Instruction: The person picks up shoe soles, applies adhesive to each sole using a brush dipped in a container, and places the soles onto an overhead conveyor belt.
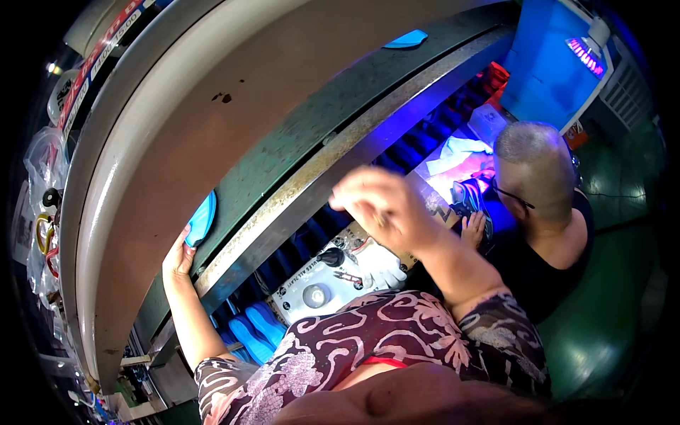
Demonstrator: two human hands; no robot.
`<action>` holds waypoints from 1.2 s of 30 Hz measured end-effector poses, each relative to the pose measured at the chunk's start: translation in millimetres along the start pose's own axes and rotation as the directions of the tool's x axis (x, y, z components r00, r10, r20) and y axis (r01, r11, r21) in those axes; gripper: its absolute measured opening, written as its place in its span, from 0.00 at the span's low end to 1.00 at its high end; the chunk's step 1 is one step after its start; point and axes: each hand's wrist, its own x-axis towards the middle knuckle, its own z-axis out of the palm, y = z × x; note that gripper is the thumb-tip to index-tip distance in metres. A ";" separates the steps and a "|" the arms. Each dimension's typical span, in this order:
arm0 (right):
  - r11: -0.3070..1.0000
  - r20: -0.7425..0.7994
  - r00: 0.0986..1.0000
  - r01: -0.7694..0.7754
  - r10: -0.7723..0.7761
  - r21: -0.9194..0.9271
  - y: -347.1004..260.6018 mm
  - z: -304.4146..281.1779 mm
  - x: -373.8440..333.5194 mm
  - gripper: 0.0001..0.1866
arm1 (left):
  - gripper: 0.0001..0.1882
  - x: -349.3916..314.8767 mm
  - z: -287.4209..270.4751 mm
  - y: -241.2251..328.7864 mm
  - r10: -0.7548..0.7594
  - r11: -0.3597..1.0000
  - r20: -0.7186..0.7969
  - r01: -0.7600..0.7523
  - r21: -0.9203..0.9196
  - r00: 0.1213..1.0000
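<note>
My left hand [180, 255] grips the near end of a blue shoe sole [202, 218], its fingers and thumb closed on the edge. The sole lies over the green conveyor belt [262, 166], partly hidden beneath the overhanging brown hood [205, 106]. My right hand [382, 209] is raised over the metal rail at the belt's near side. Its fingers look bent and are blurred by motion, so whether anything is in them is unclear. Farther along the belt, another blue sole [406, 40] shows from under the hood.
Under the rail, a white board [304, 280] bears a white glove [379, 265], a clear round dish [316, 295] and a black cone-shaped thing [331, 256]. Blue soles [258, 329] stand at lower left. A co-worker [538, 191] sits at right near a purple-lit lamp [586, 53].
</note>
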 end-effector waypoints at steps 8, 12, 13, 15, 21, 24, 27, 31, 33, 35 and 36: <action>0.970 -0.376 0.918 -0.195 0.128 -0.146 -6.5 -39.6 -102.4 0.28 | 0.28 -3.1 132.7 29.8 -0.084 0.990 0.421 0.027 0.139 0.903; 0.896 -0.400 0.883 -0.366 0.247 -0.254 -6.8 -47.1 -127.2 0.37 | 0.30 18.4 176.3 20.0 0.077 0.975 0.433 -0.158 0.155 0.898; 0.891 -0.392 0.882 -0.377 0.262 -0.254 -5.3 -46.4 -127.6 0.37 | 0.30 17.3 175.5 16.6 0.070 0.977 0.419 -0.147 0.156 0.905; 0.887 -0.369 0.896 -0.364 0.249 -0.283 -2.5 -41.0 -122.1 0.36 | 0.30 9.5 173.3 14.8 0.128 0.963 0.370 -0.205 0.175 0.920; 0.897 -0.299 0.883 -0.417 0.362 -0.146 2.7 -28.2 -120.6 0.36 | 0.30 0.5 168.6 14.6 0.165 0.960 0.357 -0.234 0.156 0.919; 0.904 -0.279 0.897 -0.396 0.343 -0.162 5.8 -21.0 -119.8 0.36 | 0.30 3.7 165.5 12.8 0.142 0.947 0.359 -0.232 0.221 0.922; 0.887 -0.294 0.885 -0.424 0.362 -0.184 5.1 -23.9 -128.1 0.36 | 0.30 12.5 175.6 13.7 0.143 0.949 0.396 -0.240 0.206 0.907; 0.870 -0.270 0.854 -0.483 0.444 -0.096 18.3 -20.6 -129.6 0.28 | 0.29 3.3 171.5 16.3 0.118 0.969 0.331 -0.182 0.168 0.936; 0.855 -0.296 0.829 -0.514 0.474 -0.069 12.0 -25.8 -137.2 0.25 | 0.29 3.2 171.4 15.3 0.120 0.959 0.359 -0.201 0.199 0.926; 0.832 -0.335 0.786 -0.554 0.519 -0.010 14.1 -25.2 -154.2 0.24 | 0.29 -1.0 171.2 15.6 0.120 0.951 0.384 -0.217 0.220 0.915; 0.779 -0.292 0.726 -0.610 0.623 0.145 15.9 -23.5 -160.4 0.24 | 0.29 2.9 167.9 14.1 0.090 0.963 0.397 -0.181 0.200 0.913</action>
